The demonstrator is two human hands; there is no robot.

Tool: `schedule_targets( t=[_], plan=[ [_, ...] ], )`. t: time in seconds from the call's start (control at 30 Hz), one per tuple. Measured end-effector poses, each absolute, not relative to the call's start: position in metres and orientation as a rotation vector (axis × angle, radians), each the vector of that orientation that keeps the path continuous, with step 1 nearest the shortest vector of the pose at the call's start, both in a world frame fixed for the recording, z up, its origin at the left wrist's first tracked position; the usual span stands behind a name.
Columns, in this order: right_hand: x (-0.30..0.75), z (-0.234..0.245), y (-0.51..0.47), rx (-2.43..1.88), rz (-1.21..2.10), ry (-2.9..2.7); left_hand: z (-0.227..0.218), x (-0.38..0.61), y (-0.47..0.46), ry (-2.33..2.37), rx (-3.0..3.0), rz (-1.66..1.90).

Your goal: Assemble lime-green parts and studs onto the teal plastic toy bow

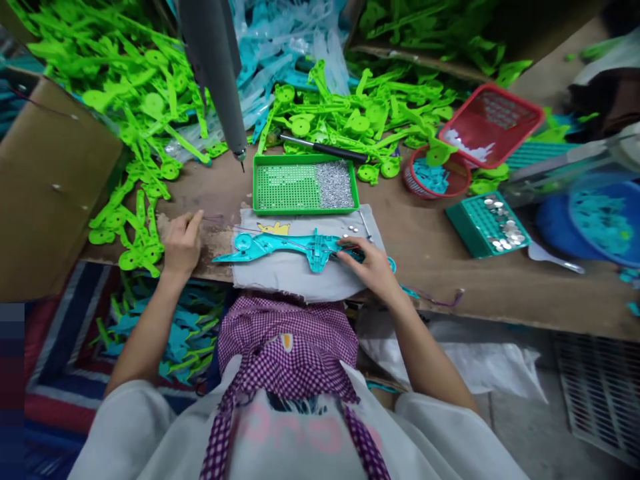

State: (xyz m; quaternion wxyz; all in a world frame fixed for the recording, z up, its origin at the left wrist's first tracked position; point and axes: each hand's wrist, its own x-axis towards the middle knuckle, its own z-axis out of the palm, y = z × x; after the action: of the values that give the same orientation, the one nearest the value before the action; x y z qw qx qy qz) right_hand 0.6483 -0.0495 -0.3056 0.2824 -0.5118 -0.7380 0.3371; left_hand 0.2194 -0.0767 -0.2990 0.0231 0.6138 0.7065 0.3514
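Note:
A long turquoise plastic part (295,244) lies on a grey cloth (300,283) in front of me. My right hand (371,265) grips its right end, thumb and fingertips on the plastic. Left of the part, my left hand (182,245) is closed in a pinch on a thin purple cord (241,227). The cord runs from those fingers to the turquoise part and along it. A purple cord end with a small tip (457,297) lies right of my right hand. What sits under my right fingers is partly hidden.
Behind the cloth stands a green tray (256,187) of small metal pieces. A power screwdriver (227,100) hangs above, with a black-handled screwdriver (340,152) nearby. Bright green plastic parts (155,107) pile behind. At right are a red basket (411,183) and teal box (467,230).

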Motion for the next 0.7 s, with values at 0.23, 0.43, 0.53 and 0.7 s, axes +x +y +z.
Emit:
schedule_targets(
  t=[0.23,0.43,0.53,0.7],
  plan=[
    [0.647,-0.306,-0.051,-1.395,0.916,-1.946,-0.295,0.221,-0.055,1.542,0.697,1.628],
    [0.648,-0.308,-0.052,-1.420,0.889,-1.957,-0.291,0.233,-0.056,1.173,0.555,1.613],
    [0.647,-0.307,-0.051,-1.423,0.877,-1.969,-0.288,0.227,-0.066,1.408,1.030,1.562],
    [0.644,-0.307,-0.049,-1.431,0.885,-1.949,-0.285,0.201,-0.081,1.843,1.915,0.958]
  ],
)
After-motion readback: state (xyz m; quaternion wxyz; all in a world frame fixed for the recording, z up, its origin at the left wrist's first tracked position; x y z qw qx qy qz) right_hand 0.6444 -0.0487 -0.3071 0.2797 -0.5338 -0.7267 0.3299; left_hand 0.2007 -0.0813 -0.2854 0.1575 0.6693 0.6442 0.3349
